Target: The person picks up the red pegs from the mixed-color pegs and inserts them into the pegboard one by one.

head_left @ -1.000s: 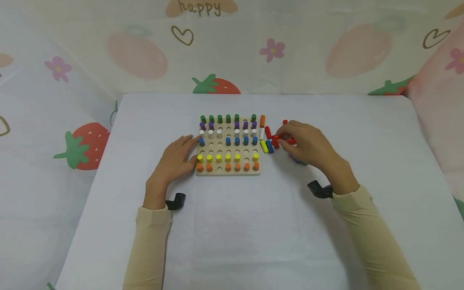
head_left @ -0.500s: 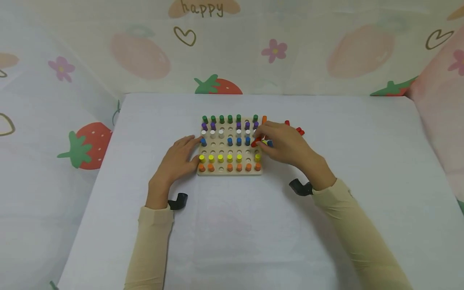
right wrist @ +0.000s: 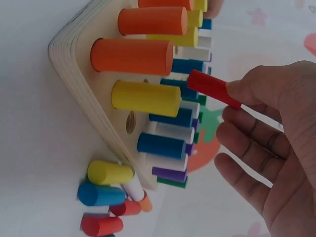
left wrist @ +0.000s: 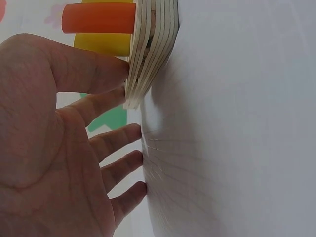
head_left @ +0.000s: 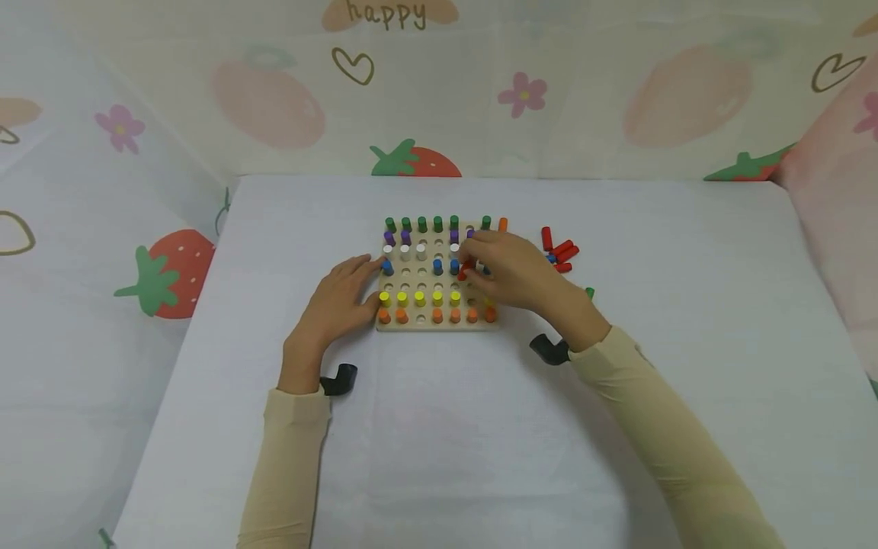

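A wooden pegboard (head_left: 414, 279) lies on the table with rows of green, purple, white, blue, yellow and orange pegs standing in its holes. My right hand (head_left: 516, 268) pinches a red peg (right wrist: 212, 89) between thumb and forefinger. It holds the peg tilted above the right half of the board, hiding some pegs there. The other fingers curl loosely. At the board's left edge rests my left hand (head_left: 334, 301), its thumb and forefinger touching the layered side (left wrist: 153, 44). Its remaining fingertips touch the white cloth.
Right of the board lie several loose red pegs (head_left: 546, 238), with a green peg (head_left: 590, 293) nearer me. Loose yellow (right wrist: 111, 172) and blue (right wrist: 101, 193) pegs lie beside the board's right edge. A patterned cloth backdrop (head_left: 425, 91) stands behind the table.
My right hand has picked up a red peg from the loose pile and carried it left over the board. The left hand stays at the board's edge.
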{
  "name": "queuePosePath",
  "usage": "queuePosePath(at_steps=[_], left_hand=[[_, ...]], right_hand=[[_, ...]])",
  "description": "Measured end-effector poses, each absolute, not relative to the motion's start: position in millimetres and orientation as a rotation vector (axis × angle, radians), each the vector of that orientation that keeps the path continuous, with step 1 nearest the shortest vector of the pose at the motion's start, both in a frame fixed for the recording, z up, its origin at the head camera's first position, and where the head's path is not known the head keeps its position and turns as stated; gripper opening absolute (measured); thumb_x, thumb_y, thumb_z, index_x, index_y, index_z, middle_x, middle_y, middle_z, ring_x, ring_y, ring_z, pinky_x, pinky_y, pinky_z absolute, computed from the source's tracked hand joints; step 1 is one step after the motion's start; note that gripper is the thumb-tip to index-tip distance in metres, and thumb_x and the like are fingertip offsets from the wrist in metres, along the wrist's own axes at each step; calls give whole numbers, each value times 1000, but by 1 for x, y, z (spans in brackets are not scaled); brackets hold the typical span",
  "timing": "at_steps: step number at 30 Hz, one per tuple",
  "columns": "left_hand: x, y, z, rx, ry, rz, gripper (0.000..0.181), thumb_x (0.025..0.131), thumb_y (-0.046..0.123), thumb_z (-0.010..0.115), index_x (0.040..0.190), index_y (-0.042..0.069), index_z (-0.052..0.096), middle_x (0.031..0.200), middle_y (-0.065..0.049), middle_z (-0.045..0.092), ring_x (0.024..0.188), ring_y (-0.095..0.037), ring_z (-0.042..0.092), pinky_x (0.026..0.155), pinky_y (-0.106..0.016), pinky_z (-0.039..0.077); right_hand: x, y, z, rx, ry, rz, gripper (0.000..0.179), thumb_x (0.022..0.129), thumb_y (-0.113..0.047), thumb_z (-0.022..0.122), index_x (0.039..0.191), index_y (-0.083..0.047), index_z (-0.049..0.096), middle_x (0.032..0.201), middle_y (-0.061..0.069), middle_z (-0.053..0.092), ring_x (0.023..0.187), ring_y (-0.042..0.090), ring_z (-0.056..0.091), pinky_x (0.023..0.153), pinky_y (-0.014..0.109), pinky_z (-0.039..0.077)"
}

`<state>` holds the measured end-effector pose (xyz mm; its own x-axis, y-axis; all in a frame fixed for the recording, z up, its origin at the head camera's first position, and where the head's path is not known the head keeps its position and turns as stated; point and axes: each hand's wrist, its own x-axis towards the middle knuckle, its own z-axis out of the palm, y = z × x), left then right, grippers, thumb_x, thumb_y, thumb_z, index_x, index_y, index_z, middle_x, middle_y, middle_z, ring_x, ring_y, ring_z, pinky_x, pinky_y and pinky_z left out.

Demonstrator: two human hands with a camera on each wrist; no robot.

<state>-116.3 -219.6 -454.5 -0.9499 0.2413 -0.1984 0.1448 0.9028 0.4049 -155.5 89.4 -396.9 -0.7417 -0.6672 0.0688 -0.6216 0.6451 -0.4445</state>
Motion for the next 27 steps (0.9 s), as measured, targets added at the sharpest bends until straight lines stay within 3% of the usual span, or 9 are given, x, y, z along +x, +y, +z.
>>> queuePosePath(at_steps=[6,22,27], left_hand=[[-117,-220,-455,291,2813,573,66,102,30,52,165,17,37,173,-16,33,163,-40,26,135,-61,22],[-117,-221,-453,283,2800,607,65,103,29,53,165,17,38,173,-16,33,163,-39,26,135,-60,21],[-116,-221,-454,281,2800,610,65,103,30,53,165,17,38,174,-15,32,163,-39,26,135,-60,21]], right_hand=[[-157,77,-400,-1129,2730,-694,16,97,-15,74,112,-9,74,103,5,72,90,22,61,78,33,58],[-160,37,-401,-1217,2708,-563,22,99,-17,72,119,-10,74,114,6,73,112,25,66,109,39,57],[-162,27,-401,-1257,2690,-552,23,100,-18,71,120,-9,74,115,6,74,112,25,66,110,40,55]])
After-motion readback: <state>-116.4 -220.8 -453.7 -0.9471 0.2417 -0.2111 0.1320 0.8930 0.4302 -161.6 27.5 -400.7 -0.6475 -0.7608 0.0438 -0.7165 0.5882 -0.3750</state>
